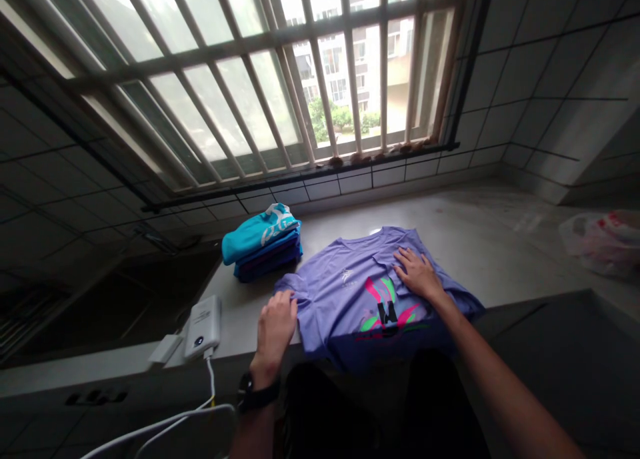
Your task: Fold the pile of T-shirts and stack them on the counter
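A purple T-shirt (333, 272) with a small white chest logo and a pink, green and black print lies spread on the counter, its lower part hanging over the front edge. My left hand (277, 322), wearing a black watch (257, 389), is closed on the sleeve at the left, with the fingertips partly hidden. Flat on the shirt's right side rests my right hand (417, 272), fingers extended, over the other sleeve, which is folded inward. To the left of the shirt sits a stack of folded clothes (267, 262), topped by a bright blue garment (255, 236) with white lettering.
A white power bank (203, 326) with a cable (210, 379) lies by the counter's left front, beside a small white block (165, 349). A dark sink (155, 292) is at left. A plastic bag (603, 242) stands on the counter (480, 226) at right, and a barred window (280, 66) is behind.
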`<state>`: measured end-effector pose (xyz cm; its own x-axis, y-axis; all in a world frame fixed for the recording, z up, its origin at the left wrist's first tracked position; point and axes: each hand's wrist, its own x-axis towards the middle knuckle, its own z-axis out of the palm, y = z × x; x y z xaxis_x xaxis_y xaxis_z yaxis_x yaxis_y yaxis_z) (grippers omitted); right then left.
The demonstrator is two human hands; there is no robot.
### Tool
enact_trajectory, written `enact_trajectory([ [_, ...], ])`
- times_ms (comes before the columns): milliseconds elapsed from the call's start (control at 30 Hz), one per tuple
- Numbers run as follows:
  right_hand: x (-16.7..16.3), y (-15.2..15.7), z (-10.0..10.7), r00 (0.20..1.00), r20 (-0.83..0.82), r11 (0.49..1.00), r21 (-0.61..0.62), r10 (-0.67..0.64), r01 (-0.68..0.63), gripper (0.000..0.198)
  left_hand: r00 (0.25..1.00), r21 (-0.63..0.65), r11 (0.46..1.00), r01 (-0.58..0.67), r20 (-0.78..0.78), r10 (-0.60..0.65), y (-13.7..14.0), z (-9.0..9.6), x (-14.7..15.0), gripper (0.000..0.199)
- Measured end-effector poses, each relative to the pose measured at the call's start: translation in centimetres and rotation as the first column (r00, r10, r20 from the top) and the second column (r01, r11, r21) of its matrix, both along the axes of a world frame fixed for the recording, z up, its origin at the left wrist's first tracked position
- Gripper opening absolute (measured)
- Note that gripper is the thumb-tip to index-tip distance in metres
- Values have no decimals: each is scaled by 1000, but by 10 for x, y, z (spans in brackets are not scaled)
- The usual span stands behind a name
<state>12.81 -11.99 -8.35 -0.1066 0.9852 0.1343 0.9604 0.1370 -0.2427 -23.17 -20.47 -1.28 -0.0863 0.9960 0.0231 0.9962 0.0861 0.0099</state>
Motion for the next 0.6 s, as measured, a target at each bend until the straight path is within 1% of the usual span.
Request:
enact_trajectory([
  [33, 0, 0, 0, 1000, -2, 1000, 4, 0, 0, 51, 999, 47, 998, 44, 1, -44, 7, 1, 5, 37],
  [67, 0, 0, 0, 1000, -3, 1000, 7, -2, 2, 51, 997, 50, 996, 77, 0, -78, 13, 1, 9, 38],
  [100, 0, -1, 0, 1000, -5, 1000, 9, -3, 3, 51, 996, 10, 996, 92, -6, -92, 17, 1, 12, 38],
  [133, 0, -1, 0, 1000, -7, 1000, 8, -3, 3, 51, 997, -62, 995, 79, -18, -80, 20, 0, 12, 36],
  [200, 0, -1, 1, 1000, -13, 1000, 3, -6, 6, 51, 998, -215, 977, -3, -60, -10, 21, -1, 7, 33],
  [233, 0, -1, 1, 1000, -16, 1000, 2, -7, 7, 51, 996, -263, 964, -49, -87, 27, 20, 0, 3, 32],
  [267, 0, -1, 1, 1000, -18, 1000, 3, -8, 8, 51, 992, -280, 956, -91, -112, 62, 20, 1, -1, 31],
  [333, 0, -1, 1, 1000, -21, 1000, 10, -7, 8, 50, 985, -234, 963, -134, -139, 104, 20, 3, -8, 31],
  [367, 0, -1, 1, 1000, -23, 1000, 13, -5, 6, 50, 987, -191, 975, -113, -132, 88, 21, 2, -10, 31],
  [433, 0, 0, 1, 1000, -24, 1000, 13, -5, 5, 51, 997, -139, 990, -5, -80, -7, 26, -2, -13, 34],
  [500, 0, 0, 1, 1000, -21, 1000, 3, -8, 8, 50, 996, -169, 982, 86, -1, -88, 33, -9, -16, 35],
  [533, 0, 0, 1, 1000, -19, 1000, -3, -9, 9, 50, 996, -202, 975, 89, 31, -85, 37, -13, -18, 36],
  [600, -1, 0, 2, 1000, -19, 1000, -6, -6, 6, 50, 998, -250, 968, 36, 53, -24, 48, -18, -20, 39],
])
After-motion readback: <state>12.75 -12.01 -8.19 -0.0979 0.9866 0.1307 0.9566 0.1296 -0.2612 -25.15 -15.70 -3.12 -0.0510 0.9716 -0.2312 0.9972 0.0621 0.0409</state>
